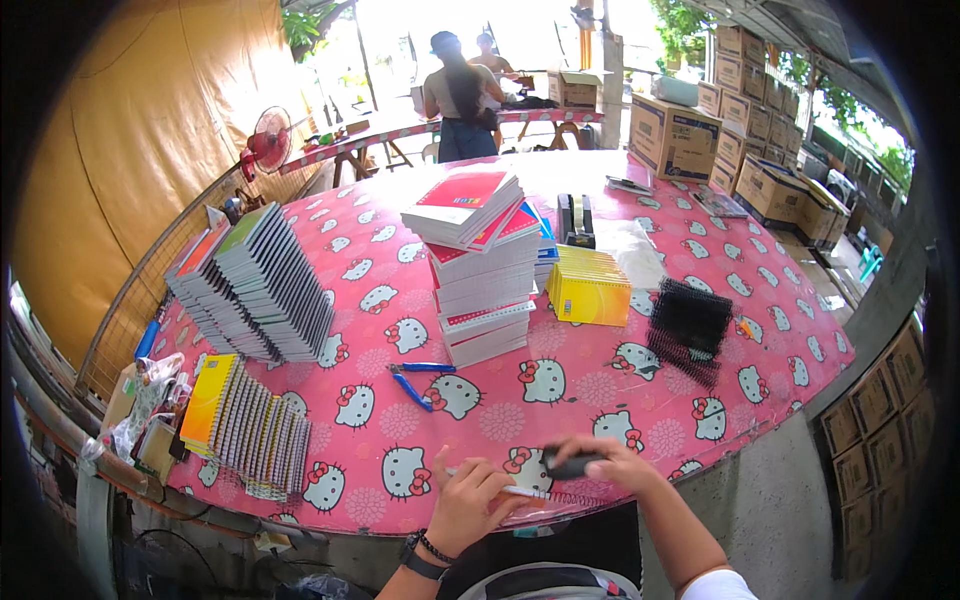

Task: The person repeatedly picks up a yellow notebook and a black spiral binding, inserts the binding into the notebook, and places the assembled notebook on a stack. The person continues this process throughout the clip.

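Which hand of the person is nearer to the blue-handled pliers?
The left hand. It is on the person's side of the blue-handled pliers, slightly to their right. The right hand is also on that side, but farther to the right.

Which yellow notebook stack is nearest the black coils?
The yellow stack right of the tall red-topped stack, just left of the black coils; the other yellow stack is far left.

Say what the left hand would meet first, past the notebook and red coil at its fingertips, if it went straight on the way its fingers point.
Most likely the black handheld tool in the right hand, to the right of the left hand; depth between them is unclear.
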Motion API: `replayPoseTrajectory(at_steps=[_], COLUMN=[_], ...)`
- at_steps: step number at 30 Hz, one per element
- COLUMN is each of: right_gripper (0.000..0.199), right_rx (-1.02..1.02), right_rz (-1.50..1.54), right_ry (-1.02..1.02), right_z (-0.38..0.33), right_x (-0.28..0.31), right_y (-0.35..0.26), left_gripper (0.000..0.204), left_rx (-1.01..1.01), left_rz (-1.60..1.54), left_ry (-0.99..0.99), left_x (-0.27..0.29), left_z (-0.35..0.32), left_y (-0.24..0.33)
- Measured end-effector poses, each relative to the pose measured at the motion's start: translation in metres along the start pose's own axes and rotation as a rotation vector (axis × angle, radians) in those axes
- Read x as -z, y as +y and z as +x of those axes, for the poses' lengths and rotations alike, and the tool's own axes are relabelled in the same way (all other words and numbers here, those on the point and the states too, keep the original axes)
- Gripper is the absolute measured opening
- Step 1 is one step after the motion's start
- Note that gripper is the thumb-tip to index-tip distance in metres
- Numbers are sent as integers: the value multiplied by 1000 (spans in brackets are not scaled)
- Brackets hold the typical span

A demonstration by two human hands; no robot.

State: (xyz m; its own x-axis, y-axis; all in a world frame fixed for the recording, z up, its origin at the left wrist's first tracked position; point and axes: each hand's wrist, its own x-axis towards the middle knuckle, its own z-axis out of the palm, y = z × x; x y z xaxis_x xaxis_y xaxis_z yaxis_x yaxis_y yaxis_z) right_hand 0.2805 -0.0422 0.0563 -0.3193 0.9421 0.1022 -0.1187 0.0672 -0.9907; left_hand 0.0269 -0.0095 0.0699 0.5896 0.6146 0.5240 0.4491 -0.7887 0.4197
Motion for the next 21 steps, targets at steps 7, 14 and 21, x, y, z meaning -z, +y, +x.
replayPoseTrajectory(at_steps=[7, 14, 21], right_gripper=[47, 47, 39], right_rx=[1, 45, 90], right_rz=[-255, 149, 350], right_ry=[37, -62, -183], right_z=[-6, 0, 8], right_x=[-20, -12, -23], right_y=[-1, 4, -6], left_gripper=[23, 25, 61], left_rx=[49, -1, 85], left_rz=[-12, -33, -75], left_ry=[43, 61, 85], left_x=[-4, -5, -9], left_z=[-9, 2, -4], left_y=[-5, -7, -8])
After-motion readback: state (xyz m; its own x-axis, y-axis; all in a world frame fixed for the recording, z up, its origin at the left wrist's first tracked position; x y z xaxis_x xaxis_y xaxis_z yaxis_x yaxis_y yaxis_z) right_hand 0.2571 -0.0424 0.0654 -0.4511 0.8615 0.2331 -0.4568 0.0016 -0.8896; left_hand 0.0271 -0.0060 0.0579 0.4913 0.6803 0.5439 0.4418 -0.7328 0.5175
